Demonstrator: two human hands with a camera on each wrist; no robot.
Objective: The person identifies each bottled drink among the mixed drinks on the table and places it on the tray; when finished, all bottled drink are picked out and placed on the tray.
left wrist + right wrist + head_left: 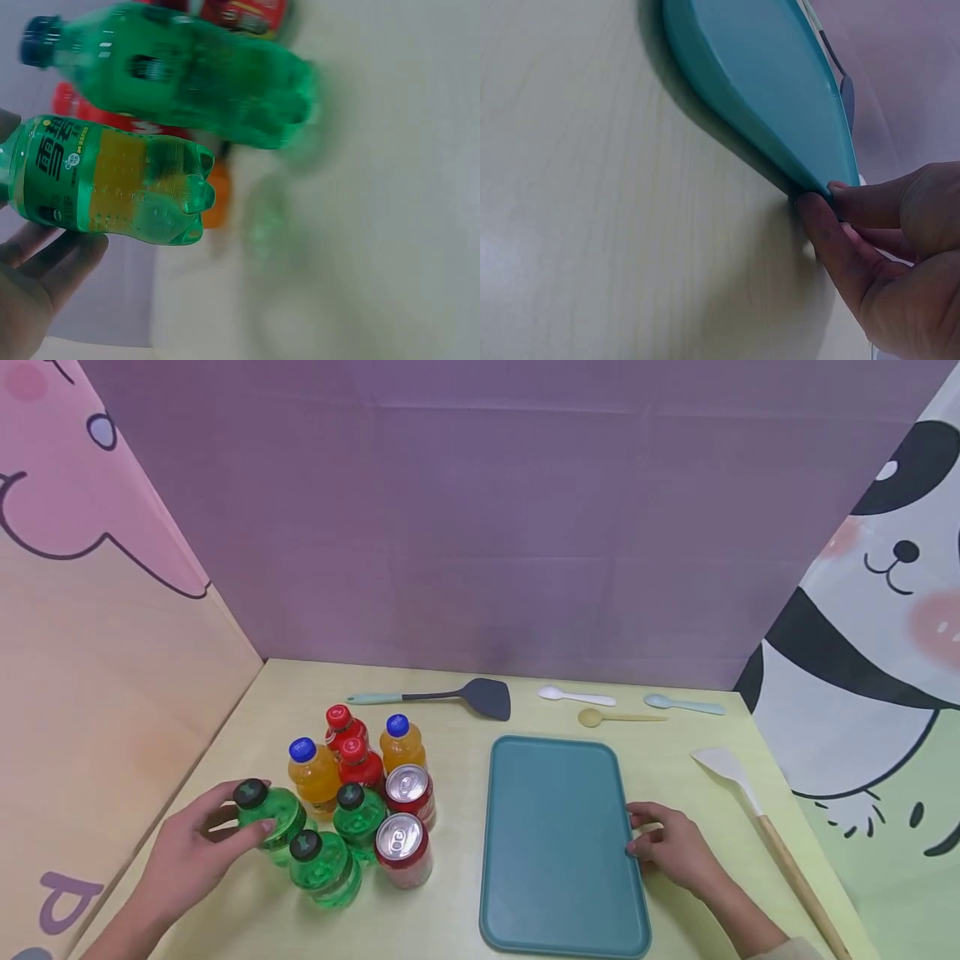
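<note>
Nearest the camera: teal tray (558, 852) lies flat on the pale yellow table (450, 910), long side running away from the person. Right hand (671, 847) sits at the tray's right edge, fingertips (817, 206) curled onto the rim and pinching it; the right wrist view shows thumb and finger meeting at the tray's lip.

Left of the tray, a cluster of drinks. Left hand (198, 847) wraps the leftmost green bottle (272, 814), fingers round its shoulder below the black cap; the bottle stands upright on the table at the cluster's left front. Left wrist view shows this bottle (112, 184) against the palm. Beside it, two more green bottles (326, 864), touching or nearly so. Two red cans (402, 850) stand between the green bottles and the tray, one behind the other.

Behind these: two orange bottles (315, 777) with blue caps, two red bottles (352, 747) with red caps.

Right side, mid-distance: a white spatula (757, 814) with wooden handle, lying well apart from the tray.

Far edge, by the purple backdrop: a dark spatula (450, 696), a white spoon (576, 696), a yellow spoon (618, 718), a pale blue spoon (684, 704).
</note>
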